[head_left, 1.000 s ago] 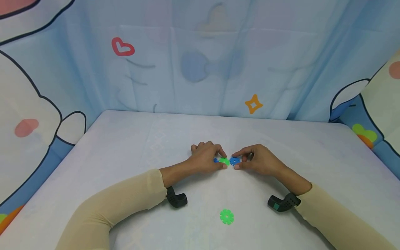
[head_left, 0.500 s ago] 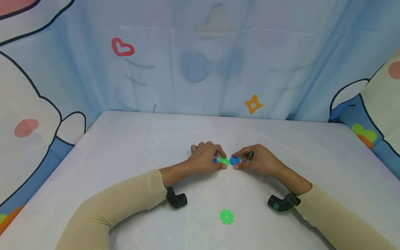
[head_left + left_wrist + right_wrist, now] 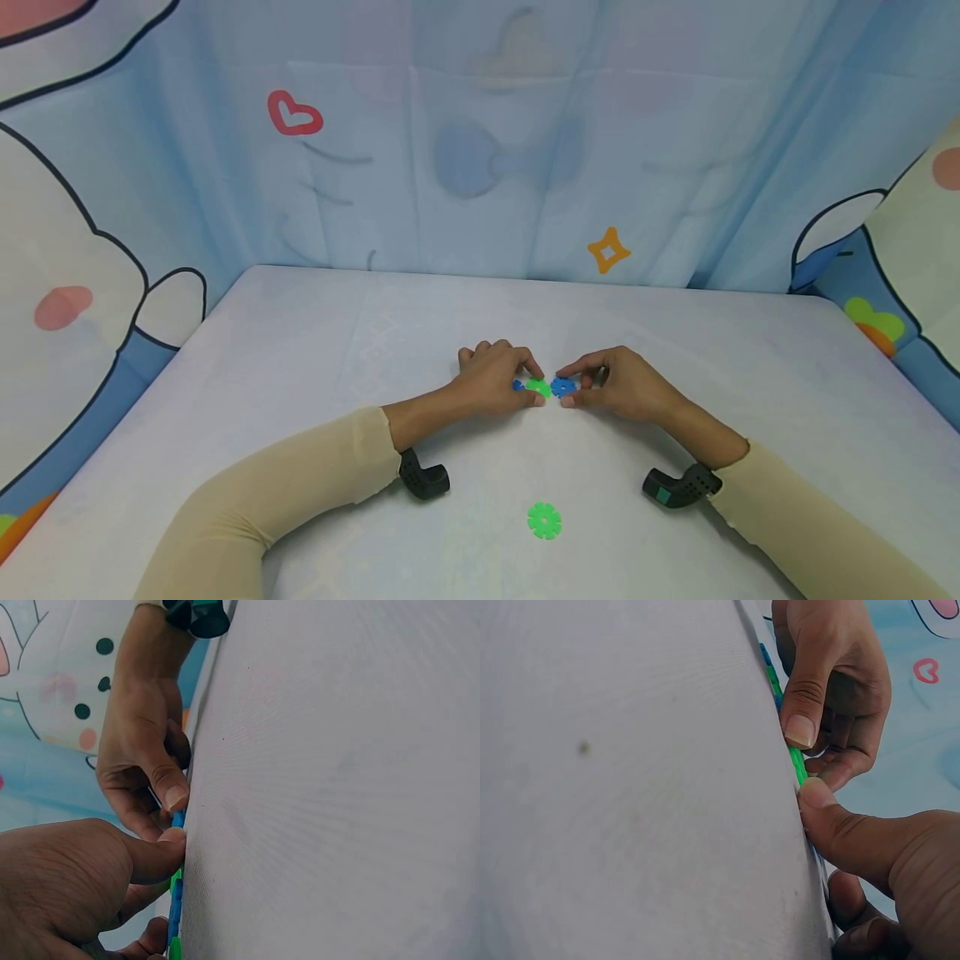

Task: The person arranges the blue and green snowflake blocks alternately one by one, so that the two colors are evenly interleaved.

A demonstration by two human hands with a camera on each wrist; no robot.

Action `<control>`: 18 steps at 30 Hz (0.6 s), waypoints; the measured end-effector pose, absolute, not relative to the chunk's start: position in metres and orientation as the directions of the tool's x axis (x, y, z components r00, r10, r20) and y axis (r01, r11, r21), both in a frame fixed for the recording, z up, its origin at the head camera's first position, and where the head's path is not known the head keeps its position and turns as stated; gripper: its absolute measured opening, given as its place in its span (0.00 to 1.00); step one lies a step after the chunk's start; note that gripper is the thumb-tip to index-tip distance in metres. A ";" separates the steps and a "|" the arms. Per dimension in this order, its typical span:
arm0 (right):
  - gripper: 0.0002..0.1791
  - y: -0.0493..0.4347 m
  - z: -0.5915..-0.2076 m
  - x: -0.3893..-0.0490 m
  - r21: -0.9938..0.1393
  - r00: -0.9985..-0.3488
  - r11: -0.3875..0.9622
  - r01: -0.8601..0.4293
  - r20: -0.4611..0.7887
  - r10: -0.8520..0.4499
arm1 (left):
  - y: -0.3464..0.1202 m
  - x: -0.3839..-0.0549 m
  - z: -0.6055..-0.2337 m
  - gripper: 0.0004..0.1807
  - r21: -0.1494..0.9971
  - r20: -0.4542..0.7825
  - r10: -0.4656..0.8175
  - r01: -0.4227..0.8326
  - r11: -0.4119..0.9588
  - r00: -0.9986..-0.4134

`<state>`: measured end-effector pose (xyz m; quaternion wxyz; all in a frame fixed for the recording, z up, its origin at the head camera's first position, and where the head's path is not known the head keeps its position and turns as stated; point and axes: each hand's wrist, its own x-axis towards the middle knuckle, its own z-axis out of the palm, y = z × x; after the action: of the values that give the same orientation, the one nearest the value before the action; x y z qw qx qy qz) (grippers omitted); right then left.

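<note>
Close together at the middle of the table, both hands work on small notched plastic discs, flower-shaped linking pieces. My left hand (image 3: 495,379) pinches a green disc (image 3: 538,387) between thumb and fingers. A blue disc (image 3: 518,385) shows partly under that hand, and the left wrist view has a row with a blue piece (image 3: 175,909) and another green piece (image 3: 175,949) behind the pinched one. Thumb and forefinger of my right hand (image 3: 626,387) pinch a blue disc (image 3: 563,387) right beside the green one. Whether their notches interlock, I cannot tell.
A single green notched disc (image 3: 544,520) lies flat nearer the front of the white-covered table (image 3: 360,333). A light blue patterned curtain (image 3: 480,167) hangs behind the table and at its sides. Black camera units sit on both wrists, such as the right one (image 3: 681,486).
</note>
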<state>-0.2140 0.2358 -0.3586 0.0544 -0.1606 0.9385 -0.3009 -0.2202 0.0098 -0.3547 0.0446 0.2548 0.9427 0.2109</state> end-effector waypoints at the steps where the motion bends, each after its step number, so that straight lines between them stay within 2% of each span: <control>1: 0.21 0.236 -0.359 -0.214 -0.583 -0.942 0.766 -0.269 -0.004 -0.334 | 0.010 -0.220 -0.355 0.17 0.420 0.022 0.498 0.461 0.782 -0.867; 18: 0.20 0.234 -0.359 -0.214 -0.594 -0.945 0.758 -0.269 0.010 -0.328 | 0.010 -0.220 -0.354 0.17 0.413 0.017 0.499 0.461 0.786 -0.866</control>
<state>-0.2140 0.2344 -0.3590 0.0476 -0.1594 0.9363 -0.3094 -0.2195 0.0099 -0.3540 0.0464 0.2542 0.9437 0.2065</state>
